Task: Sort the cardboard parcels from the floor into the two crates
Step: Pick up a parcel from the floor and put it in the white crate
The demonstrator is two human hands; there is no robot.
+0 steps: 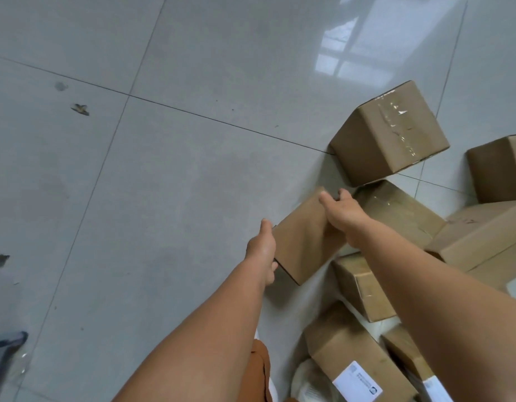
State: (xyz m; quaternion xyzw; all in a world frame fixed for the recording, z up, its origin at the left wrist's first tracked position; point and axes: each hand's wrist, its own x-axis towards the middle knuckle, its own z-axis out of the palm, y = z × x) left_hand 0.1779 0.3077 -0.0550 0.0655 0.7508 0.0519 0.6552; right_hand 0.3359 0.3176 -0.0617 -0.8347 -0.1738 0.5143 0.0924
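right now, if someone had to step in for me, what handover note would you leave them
Left hand grips the near left edge of a small cardboard parcel; right hand holds its far side, fingers curled over the top edge.
The parcel is tilted, at the left edge of the pile.
The other parcels lie on the tiled floor to the right, among them a taped cube box and a box with a white label.
No crate is in view, so nothing shows as sorted.
Left: crate this parcel, then the rest.
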